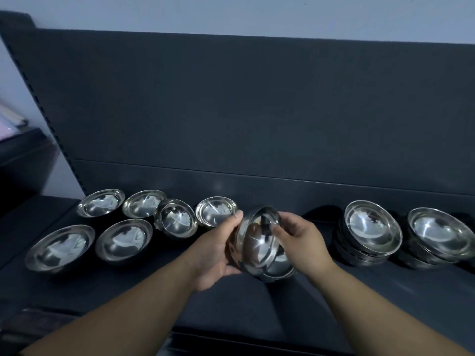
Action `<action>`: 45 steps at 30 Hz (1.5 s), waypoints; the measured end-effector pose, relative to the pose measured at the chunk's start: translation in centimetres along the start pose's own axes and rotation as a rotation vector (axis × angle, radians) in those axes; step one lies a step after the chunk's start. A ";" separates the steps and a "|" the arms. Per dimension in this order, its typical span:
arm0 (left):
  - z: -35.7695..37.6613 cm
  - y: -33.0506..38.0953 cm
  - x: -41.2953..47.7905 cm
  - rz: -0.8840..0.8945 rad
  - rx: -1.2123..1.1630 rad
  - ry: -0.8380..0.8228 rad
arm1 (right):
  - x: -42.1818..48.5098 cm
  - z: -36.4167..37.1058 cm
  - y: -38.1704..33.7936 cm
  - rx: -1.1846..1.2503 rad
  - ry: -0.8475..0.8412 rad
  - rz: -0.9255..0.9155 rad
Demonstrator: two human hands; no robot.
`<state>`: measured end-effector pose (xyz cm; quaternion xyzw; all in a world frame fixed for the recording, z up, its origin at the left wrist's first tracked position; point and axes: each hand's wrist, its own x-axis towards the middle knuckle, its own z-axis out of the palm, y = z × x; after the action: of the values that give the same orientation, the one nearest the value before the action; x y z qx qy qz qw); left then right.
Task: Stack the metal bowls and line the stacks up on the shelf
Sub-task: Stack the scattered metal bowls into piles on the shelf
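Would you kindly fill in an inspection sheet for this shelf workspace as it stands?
Surface: dark shelf with a dark back panel behind it.
Job's things: six loose bowls at left, including one tilted bowl; first stack and second stack at right; held bowls, tilted and partly nested, in front of the row.
Clutter: nothing seen.
Hands: left hand grips the held bowls from the left; right hand pinches the upper rim with its fingers.
Cables: nothing seen.
Surroundings: pale wall; blurred pale items far left, not identifiable.
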<state>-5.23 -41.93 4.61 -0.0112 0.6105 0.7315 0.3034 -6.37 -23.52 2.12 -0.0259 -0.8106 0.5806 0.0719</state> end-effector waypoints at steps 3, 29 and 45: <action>-1.4 -0.4 0.5 0.109 0.145 0.233 | 0.6 0.3 0.3 -0.080 0.033 0.075; -16.0 1.3 4.2 0.162 1.107 0.929 | 0.7 -1.9 3.7 -0.327 0.233 0.354; -11.0 1.4 3.1 0.277 0.378 0.815 | 0.3 -1.9 4.7 -0.148 0.204 0.325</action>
<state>-12.27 -50.63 1.87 -0.1605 0.7981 0.5770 -0.0651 -6.59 -20.21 -1.70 -0.2204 -0.8247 0.5178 0.0570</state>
